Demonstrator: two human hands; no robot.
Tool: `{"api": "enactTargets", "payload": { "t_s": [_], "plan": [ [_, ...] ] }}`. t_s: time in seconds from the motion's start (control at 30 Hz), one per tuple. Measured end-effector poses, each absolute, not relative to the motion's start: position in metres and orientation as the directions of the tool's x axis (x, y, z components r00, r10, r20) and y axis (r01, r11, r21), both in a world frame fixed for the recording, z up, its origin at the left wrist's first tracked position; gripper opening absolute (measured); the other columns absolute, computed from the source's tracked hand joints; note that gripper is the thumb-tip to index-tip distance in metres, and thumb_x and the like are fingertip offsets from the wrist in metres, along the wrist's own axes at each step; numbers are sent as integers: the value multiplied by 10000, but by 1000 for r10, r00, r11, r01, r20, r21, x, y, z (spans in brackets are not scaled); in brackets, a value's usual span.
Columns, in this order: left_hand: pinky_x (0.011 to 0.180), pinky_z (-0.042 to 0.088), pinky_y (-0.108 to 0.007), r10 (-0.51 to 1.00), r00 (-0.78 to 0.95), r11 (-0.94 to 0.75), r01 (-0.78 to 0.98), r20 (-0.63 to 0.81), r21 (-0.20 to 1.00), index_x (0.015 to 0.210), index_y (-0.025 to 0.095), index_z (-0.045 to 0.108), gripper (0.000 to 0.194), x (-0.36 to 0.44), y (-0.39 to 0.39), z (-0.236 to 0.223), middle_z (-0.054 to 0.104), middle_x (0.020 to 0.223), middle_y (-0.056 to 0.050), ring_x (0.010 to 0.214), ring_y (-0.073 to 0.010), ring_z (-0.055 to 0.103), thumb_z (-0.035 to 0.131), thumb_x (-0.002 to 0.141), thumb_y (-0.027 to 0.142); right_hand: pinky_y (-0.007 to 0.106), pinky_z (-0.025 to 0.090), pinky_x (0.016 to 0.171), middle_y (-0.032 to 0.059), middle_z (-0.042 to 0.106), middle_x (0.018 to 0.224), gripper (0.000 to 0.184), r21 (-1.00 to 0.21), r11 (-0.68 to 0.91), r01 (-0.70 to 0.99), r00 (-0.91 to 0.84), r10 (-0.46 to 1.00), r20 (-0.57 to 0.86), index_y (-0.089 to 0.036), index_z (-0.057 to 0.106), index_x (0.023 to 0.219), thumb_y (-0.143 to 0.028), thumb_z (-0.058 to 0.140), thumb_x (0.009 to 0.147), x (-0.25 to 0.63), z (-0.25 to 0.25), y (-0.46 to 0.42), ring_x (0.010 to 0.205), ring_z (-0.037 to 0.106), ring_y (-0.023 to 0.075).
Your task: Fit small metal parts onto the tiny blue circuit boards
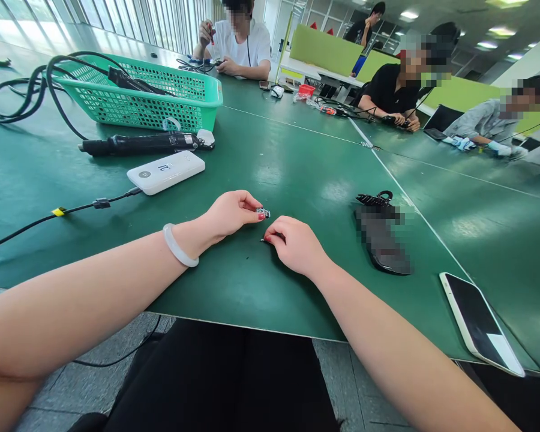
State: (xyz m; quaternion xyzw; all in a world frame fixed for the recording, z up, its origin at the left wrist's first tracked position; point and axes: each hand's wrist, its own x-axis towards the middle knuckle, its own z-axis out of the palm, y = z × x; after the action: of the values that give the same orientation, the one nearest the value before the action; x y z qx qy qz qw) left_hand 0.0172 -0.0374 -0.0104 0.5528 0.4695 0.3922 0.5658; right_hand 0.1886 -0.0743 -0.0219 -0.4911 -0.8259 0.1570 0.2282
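My left hand [231,213] rests on the green table [297,180] and pinches a tiny dark electronic part [263,212] between thumb and fingertips. A pale bangle [179,247] circles that wrist. Just to the right, my right hand [292,243] lies curled on the table, its fingertips pressed on a very small metal piece [264,240] that I cannot make out. The two hands are a few centimetres apart.
A white power bank [165,172] with a black cable, a black electric screwdriver [139,144] and a green basket [139,90] sit at the far left. A black object [382,237] and a phone [479,322] lie right. Several people work across the table.
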Motion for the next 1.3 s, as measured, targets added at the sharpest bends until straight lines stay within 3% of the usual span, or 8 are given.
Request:
{"api": "enactTargets", "payload": {
  "t_s": [0.17,0.4,0.63,0.77,1.07,1.3],
  "plan": [
    [827,474,-350,963,252,74,76,-91,994,767,126,599,230,18,-38,-10,681,780,-56,776,-145,631,761,607,156,302,425,672,22,665,759,198,-532,415,738,-350,910,224,-214,690,741,-167,518,828,192,-20,-76,697,565,150],
    [807,478,-338,963,252,66,121,-95,991,778,135,605,225,17,-36,-12,684,786,-53,775,-149,633,758,620,181,295,412,655,37,636,745,192,-485,419,767,-343,908,243,-201,692,757,-174,519,835,191,-22,-71,681,540,147],
    [812,478,-347,964,245,77,97,-99,992,757,131,604,232,18,-38,-8,680,762,-50,763,-148,631,771,598,159,281,401,630,8,620,802,87,-583,434,687,-395,896,203,-231,698,766,-198,620,783,200,-21,-69,671,517,123],
    [822,479,-344,963,250,71,111,-97,991,774,126,606,211,18,-38,-9,681,777,-54,774,-147,634,748,620,148,286,398,655,14,604,775,148,-542,446,713,-414,891,189,-204,648,681,-139,575,792,197,-20,-69,713,521,133],
    [820,483,-344,960,270,43,128,-76,991,779,129,612,197,16,-35,-14,685,803,-62,788,-150,636,739,632,160,296,403,680,25,616,791,141,-441,531,723,-491,845,212,-198,626,728,-176,540,837,199,-19,-70,740,523,144],
    [821,483,-346,960,269,39,143,-77,989,782,126,609,194,17,-35,-13,686,804,-65,793,-155,638,732,635,157,282,401,646,12,606,806,25,-493,472,731,-434,879,199,-208,643,802,-219,622,796,201,-20,-71,727,521,135]
  ]
}}
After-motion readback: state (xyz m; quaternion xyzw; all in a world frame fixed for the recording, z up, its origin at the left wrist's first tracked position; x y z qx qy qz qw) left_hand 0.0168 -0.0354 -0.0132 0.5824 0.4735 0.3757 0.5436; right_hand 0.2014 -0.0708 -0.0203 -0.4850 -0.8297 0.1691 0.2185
